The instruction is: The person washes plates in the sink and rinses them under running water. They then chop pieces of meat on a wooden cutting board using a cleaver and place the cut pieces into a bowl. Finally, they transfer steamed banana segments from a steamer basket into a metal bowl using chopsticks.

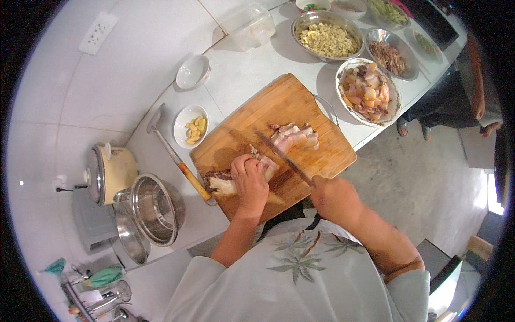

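Observation:
A wooden cutting board (pixel 249 116) lies on the counter in front of me. My left hand (pixel 250 179) presses down on a slab of fatty meat (pixel 223 185) at the board's near left part, fingers curled over it. In my right hand (pixel 334 197) is a knife (pixel 285 158), its blade seen edge-on and slanting over the board just right of the slab. Beyond the blade lies a small pile of sliced meat (pixel 295 137). Whether the blade touches the board cannot be told.
A bowl of cut meat (pixel 368 92) and a steel bowl of chopped pale food (pixel 328 40) stand upper right. Left are a bowl of yellow pieces (pixel 195 131), a ladle (pixel 175 155), steel basins (pixel 157 209) and a cream pot (pixel 116 171). Another person (pixel 446 96) stands at the right.

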Tool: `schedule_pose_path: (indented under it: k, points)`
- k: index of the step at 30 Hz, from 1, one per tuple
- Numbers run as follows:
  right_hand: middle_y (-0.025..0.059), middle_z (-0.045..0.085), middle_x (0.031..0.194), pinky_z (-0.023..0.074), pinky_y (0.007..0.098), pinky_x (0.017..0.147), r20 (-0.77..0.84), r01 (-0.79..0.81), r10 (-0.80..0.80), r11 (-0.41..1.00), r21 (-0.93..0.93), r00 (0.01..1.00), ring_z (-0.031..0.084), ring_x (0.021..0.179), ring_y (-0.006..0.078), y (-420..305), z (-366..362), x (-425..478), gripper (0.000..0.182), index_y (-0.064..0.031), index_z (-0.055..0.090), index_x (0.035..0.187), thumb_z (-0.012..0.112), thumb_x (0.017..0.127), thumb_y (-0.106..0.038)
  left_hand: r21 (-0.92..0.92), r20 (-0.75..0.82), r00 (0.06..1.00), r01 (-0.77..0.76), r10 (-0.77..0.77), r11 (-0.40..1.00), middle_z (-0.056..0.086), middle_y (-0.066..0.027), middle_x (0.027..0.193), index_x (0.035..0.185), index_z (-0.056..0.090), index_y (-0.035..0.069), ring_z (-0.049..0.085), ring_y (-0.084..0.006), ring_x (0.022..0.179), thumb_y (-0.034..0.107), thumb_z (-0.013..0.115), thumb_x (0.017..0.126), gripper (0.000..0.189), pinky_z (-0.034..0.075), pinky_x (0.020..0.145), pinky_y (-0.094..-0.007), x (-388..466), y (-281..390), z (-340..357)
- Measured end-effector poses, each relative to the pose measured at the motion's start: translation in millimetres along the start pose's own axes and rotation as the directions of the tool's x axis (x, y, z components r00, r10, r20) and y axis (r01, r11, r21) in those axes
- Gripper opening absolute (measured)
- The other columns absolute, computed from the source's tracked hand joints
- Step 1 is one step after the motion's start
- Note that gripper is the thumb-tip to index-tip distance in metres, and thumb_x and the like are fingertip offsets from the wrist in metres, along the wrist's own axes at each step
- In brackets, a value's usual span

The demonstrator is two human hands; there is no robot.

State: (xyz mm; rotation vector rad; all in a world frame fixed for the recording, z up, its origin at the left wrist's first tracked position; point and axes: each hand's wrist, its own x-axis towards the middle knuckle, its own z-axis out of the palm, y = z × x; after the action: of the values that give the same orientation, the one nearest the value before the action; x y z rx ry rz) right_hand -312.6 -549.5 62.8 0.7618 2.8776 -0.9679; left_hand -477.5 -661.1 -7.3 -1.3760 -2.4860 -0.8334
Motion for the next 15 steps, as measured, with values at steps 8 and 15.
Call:
schedule_pose_path:
  k: [8,15]
  points:
    - [0.0129,0.052,0.051,0.0440,0.0387,0.042,0.041,0.111,-0.108,0.990,-0.088,0.993,0.055,0.047,0.0294,-22,-5,-9,0.010,-0.0029,0.046,0.070,0.049,0.073,-0.012,0.120,0.053,0.998,-0.032,0.026,0.992,0.042,-0.0172,0.094,0.086,0.045,-0.004,0.041,-0.0339,0.088,0.003,0.058,0.063,0.027,0.033,0.078,-0.0421,1,2,-4]
    - [0.0122,0.053,0.054,0.0446,0.0377,0.043,0.033,0.121,-0.119,0.991,-0.063,0.992,0.055,0.048,0.0290,-17,-2,-7,0.008,-0.0030,0.046,0.070,0.049,0.072,-0.010,0.128,0.011,0.999,-0.046,0.045,0.991,0.042,-0.0180,0.095,0.086,0.044,-0.004,0.040,-0.0338,0.090,0.004,0.058,0.064,0.027,0.032,0.078,-0.0418,-5,-7,3]
